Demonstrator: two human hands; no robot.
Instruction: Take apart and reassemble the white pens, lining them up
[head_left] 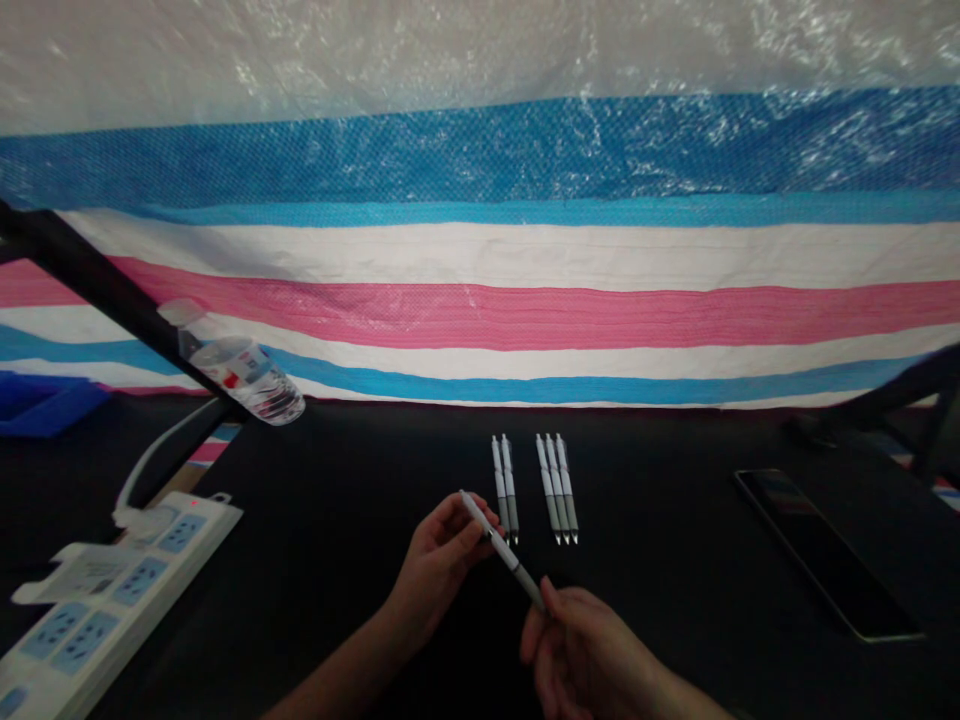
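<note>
A white pen with a grey grip [504, 551] is held at a slant between my two hands, above the black table. My left hand [444, 545] pinches its upper white end between thumb and fingers. Around the grey lower end, my right hand [581, 635] has its thumb and fingers closed, hiding the tip. Just beyond my hands lie matching pens in two groups: a pair of pens [504, 480] on the left, partly behind my left fingers, and a row of three pens [556, 485] on the right. Their grey ends point toward me.
On the left sit a white power strip [161, 560] with a plugged-in adapter, a clear plastic bottle [251, 380] and a blue tray [49, 405]. A dark phone [825, 555] lies at right. Behind the black table [360, 470] hangs a striped plastic sheet [480, 315].
</note>
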